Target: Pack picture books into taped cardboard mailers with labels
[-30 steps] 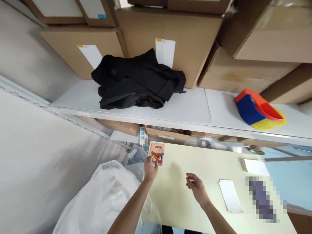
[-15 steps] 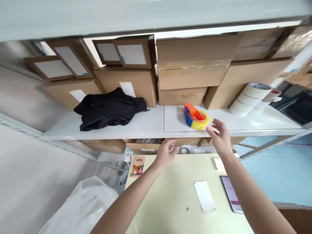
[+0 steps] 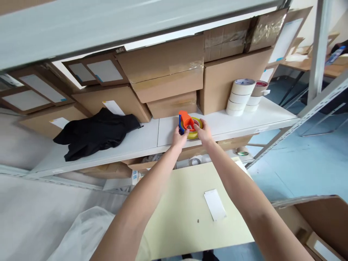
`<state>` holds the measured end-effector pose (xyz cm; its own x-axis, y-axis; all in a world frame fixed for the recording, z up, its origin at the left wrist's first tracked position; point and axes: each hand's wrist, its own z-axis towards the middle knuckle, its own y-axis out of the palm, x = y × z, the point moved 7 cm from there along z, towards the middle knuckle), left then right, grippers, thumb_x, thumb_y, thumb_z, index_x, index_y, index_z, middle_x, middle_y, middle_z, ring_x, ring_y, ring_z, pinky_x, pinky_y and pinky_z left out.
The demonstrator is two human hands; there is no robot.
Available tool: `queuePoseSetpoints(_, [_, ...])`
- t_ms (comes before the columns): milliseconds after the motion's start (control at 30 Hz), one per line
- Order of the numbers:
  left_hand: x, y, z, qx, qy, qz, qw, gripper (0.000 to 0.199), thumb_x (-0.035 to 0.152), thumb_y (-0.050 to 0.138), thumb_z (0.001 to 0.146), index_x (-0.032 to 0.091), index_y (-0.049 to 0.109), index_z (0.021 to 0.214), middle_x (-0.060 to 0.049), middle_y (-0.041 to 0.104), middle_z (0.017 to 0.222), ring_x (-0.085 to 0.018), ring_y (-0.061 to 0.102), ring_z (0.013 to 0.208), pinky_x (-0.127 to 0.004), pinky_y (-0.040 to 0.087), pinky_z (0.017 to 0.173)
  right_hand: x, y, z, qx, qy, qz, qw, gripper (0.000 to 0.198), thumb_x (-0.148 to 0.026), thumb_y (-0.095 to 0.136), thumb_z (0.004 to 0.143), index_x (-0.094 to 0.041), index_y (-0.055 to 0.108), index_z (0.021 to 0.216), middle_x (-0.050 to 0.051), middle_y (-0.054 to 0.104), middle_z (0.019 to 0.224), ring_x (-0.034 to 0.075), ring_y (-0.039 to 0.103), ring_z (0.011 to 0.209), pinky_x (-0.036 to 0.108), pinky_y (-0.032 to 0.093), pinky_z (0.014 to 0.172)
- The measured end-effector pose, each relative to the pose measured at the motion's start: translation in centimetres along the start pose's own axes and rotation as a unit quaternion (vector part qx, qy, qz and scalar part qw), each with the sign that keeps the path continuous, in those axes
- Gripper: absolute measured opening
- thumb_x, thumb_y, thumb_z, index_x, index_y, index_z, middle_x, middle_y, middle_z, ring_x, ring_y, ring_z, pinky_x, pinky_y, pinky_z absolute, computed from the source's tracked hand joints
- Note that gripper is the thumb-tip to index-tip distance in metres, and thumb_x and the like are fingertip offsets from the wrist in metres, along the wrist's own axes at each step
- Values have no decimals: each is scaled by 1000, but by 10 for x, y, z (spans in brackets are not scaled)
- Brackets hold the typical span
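- Head view: tape dispenser [image 3: 189,125] on the white shelf [image 3: 141,139], near its front edge, between both hands.
- Left hand [image 3: 179,137] wrapped on the blue side, right hand [image 3: 202,131] on the yellow roll; each grip clamped on it.
- Could slip off the front edge onto the worktop [image 3: 185,210] below if lifted by the roll alone.
- Could cut a finger on the blade; blade not discernible.
- Unlikely to knock the tape rolls [image 3: 240,97], well apart.

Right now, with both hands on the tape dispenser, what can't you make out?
Head view only:
- Front of the tape dispenser: covered by the left hand and right hand, so the grip is unclear.
- Labels on the boxes: too small to read.
- Lower shelf: hidden by the shelf board and arms.
- Open box: cut off by the frame edge.
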<state>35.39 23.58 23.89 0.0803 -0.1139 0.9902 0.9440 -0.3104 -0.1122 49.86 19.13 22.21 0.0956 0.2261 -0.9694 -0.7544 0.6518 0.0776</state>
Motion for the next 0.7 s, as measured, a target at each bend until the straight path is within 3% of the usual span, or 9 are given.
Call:
queuePoseSetpoints(100, [7, -1, -20, -27, 47, -23, 998, 52, 30, 66, 79, 18, 50, 127, -11, 64, 119, -20, 62, 107, -35, 47, 95, -7, -8, -16, 14, 11, 8, 1000, 74, -47, 69, 71, -13, 43, 131, 14, 58, 122, 25, 56, 114, 44, 43, 101])
queuePoseSetpoints(167, [15, -6, -45, -26, 89, -14, 996, 54, 35, 65, 79, 20, 49, 129, -10, 62, 122, -20, 60, 110, -35, 46, 97, -22, -14, -39, 10, -38, 11, 999, 73, -48, 67, 73, -15, 41, 133, 13, 55, 127, 25, 51, 120, 44, 38, 105])
queuePoseSetpoints(267, [19, -19, -99, -27, 128, -14, 991, 61, 40, 65, 79, 23, 43, 134, -8, 55, 132, -21, 54, 119, -33, 46, 98, -40, -26, -97, -5, -92, -12, 996, 70, -50, 62, 79, -21, 36, 137, 9, 47, 136, 23, 43, 128, 44, 33, 109])
queuePoseSetpoints(333, [8, -27, -142, -46, 113, -20, 992, 66, 41, 64, 80, 27, 37, 139, -8, 50, 137, -22, 52, 121, -33, 48, 96, -38, -34, -146, -24, -76, -27, 996, 69, -48, 60, 81, -25, 32, 140, 7, 43, 140, 23, 41, 131, 43, 33, 109])
queuePoseSetpoints(433, [-40, -41, -208, -49, 40, -12, 998, 68, 41, 64, 81, 28, 34, 140, -9, 46, 140, -24, 49, 124, -34, 49, 94, -5, -47, -225, -41, 0, -40, 998, 73, -44, 62, 80, -25, 28, 142, 10, 37, 144, 25, 40, 131, 43, 39, 105])
queuePoseSetpoints(533, [-119, -52, -266, -42, -76, -3, 996, 68, 38, 68, 77, 26, 38, 137, -11, 45, 140, -26, 48, 124, -35, 51, 93, 61, -60, -298, -48, 102, -105, 988, 69, -41, 64, 77, -23, 37, 138, 13, 48, 134, 28, 48, 122, 47, 43, 100])
queuePoseSetpoints(633, [-194, -56, -305, -47, -173, 8, 984, 68, 35, 71, 72, 21, 43, 132, -14, 49, 135, -27, 51, 121, -36, 52, 90, 123, -72, -353, -44, 182, -163, 969, 63, -36, 65, 74, -20, 43, 132, 14, 52, 127, 28, 52, 116, 48, 44, 98])
queuePoseSetpoints(700, [-229, -56, -321, -50, -211, 11, 976, 69, 32, 74, 69, 19, 44, 130, -15, 50, 132, -27, 51, 120, -38, 52, 90, 150, -78, -377, -53, 210, -186, 958, 61, -35, 64, 74, -19, 45, 129, 14, 53, 125, 28, 52, 116, 48, 44, 97])
